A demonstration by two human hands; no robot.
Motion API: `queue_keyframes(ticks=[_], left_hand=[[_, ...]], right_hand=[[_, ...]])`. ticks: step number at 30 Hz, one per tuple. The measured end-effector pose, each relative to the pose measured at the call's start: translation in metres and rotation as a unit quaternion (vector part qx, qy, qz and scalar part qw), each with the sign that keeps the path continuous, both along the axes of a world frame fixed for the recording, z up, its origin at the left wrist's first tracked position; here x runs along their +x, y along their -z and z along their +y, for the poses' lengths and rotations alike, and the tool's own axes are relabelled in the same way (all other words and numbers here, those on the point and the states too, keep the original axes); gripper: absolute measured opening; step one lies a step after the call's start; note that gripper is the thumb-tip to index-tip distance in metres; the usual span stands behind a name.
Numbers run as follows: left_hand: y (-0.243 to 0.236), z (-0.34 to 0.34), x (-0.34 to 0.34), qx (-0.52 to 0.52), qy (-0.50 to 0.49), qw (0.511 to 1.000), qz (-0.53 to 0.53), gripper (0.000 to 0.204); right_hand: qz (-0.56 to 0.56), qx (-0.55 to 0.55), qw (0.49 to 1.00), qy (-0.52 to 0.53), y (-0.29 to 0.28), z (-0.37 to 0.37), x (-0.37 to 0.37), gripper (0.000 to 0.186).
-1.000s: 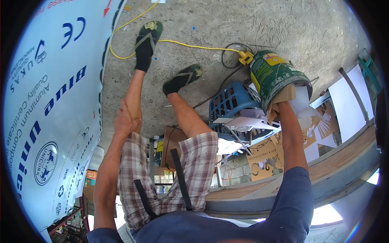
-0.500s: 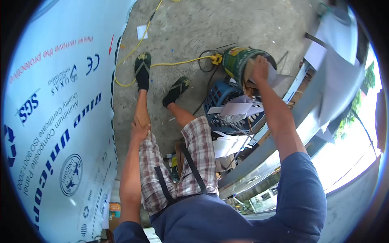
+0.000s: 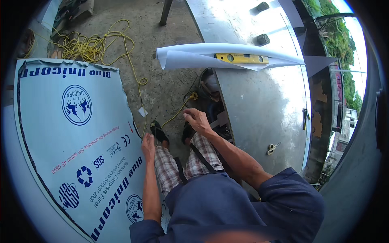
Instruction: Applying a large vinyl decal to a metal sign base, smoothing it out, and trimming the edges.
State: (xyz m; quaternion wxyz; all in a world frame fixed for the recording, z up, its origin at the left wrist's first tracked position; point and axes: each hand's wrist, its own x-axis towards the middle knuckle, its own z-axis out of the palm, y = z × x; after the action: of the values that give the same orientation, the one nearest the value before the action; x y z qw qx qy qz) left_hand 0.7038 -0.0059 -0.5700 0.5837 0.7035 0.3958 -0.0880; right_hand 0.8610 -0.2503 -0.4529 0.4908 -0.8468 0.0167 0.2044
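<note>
My left hand (image 3: 148, 146) hovers just above my left knee, close to the edge of the large printed panel (image 3: 106, 133). Its fingers point forward, loosely apart, and nothing shows in them. Over my right leg, my right hand (image 3: 197, 120) hangs in the air beside the near edge of the metal-topped table (image 3: 251, 105). The fingers of that hand bend loosely, with no object visible in them. Across the table lies a partly rolled white sheet (image 3: 184, 54), its left end jutting past the table edge. A yellow spirit level (image 3: 242, 58) rests on it.
Scissors (image 3: 273, 148) and two dark cylindrical weights (image 3: 263, 39) lie on the table. A tangled yellow cord (image 3: 91, 44) runs over the concrete floor (image 3: 162, 52) to a yellow socket (image 3: 193, 96) near my feet. Offcuts (image 3: 221, 120) and a bin sit partly hidden under the table edge.
My right hand has come up out of the green bin. My left hand has left my leg. The view has risen, bringing the table top, rolled sheet and level into sight.
</note>
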Motion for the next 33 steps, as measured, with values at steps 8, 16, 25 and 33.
queue_keyframes(ticks=[8, 16, 25, 33], left_hand=[[-0.224, -0.036, 0.231, 0.195, 0.171, 0.907, -0.332, 0.032], [-0.272, -0.174, 0.388, 0.219, 0.494, 0.752, -0.377, 0.035], [-0.184, -0.279, 0.506, 0.271, 0.672, 0.604, -0.331, 0.067], [-0.159, -0.322, 0.524, 0.247, 0.713, 0.584, -0.298, 0.07]], right_hand=[[0.008, 0.16, 0.92, 0.358, -0.072, -0.172, 0.024, 0.034], [-0.136, 0.202, 0.864, 0.441, -0.089, -0.233, 0.084, 0.03], [-0.058, -0.136, 0.803, 0.577, -0.073, -0.221, 0.19, 0.058], [0.106, -0.116, 0.791, 0.591, -0.06, -0.248, 0.224, 0.079]])
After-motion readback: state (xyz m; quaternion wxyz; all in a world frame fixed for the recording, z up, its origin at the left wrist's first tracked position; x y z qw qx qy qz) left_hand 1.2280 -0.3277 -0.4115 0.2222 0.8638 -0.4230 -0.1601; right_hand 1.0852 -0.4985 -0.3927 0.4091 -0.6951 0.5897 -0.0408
